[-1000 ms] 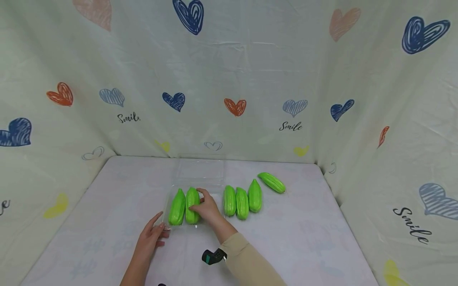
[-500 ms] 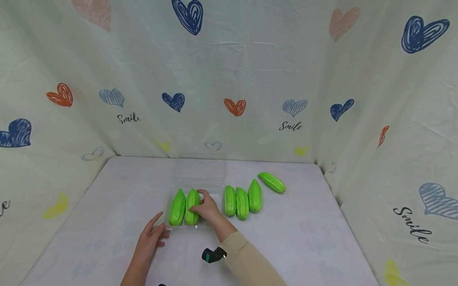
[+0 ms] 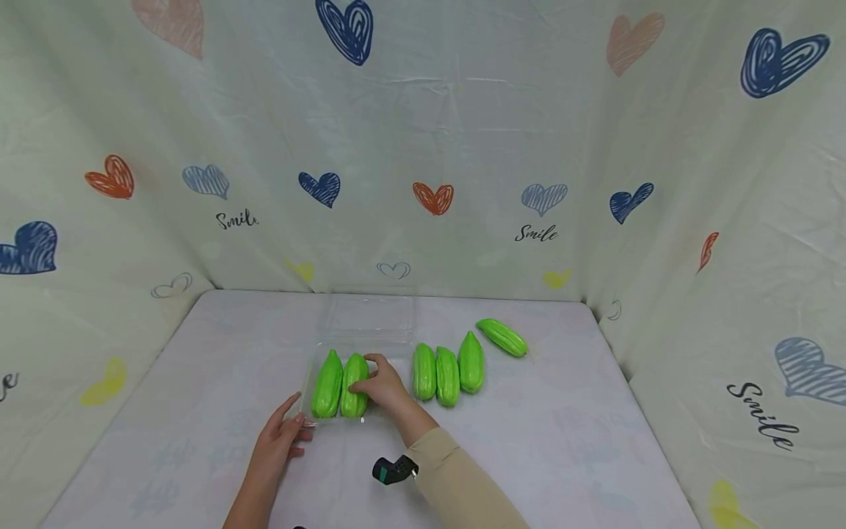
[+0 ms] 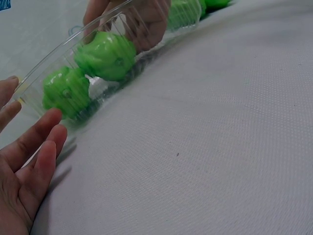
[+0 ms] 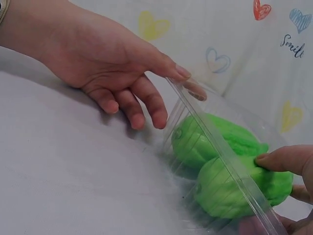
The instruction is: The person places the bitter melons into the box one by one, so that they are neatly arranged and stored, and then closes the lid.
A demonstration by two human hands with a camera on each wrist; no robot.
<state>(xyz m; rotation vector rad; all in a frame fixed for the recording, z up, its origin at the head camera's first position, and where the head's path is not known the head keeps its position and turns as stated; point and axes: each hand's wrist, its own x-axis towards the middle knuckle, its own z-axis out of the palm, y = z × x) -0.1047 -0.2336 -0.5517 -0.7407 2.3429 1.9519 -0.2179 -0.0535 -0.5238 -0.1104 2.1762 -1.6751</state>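
Note:
Two green ridged gourds lie side by side in a clear plastic box (image 3: pixel 307 386). My right hand (image 3: pixel 385 386) grips the right-hand gourd (image 3: pixel 354 397) inside the box, its thumb on top, as the right wrist view shows. The left-hand gourd (image 3: pixel 327 386) is untouched, pointed end facing away. At the box's near left corner my left hand (image 3: pixel 277 437) pinches the rim between thumb and a finger; its other fingers (image 5: pixel 151 105) stay outside the wall. In the left wrist view both gourds show through the ribbed plastic, blunt ends forward.
Right of the box, three more gourds (image 3: pixel 447 376) stand in a row on the white-covered table (image 3: pixel 562 441). A fourth gourd (image 3: pixel 504 338) lies slanted behind them. The box's clear lid (image 3: pixel 370 316) is folded back. A black device (image 3: pixel 394 470) sits at the right wrist.
The right hand has drawn its gourd slightly toward the near side of the box. The left hand keeps its place at the corner.

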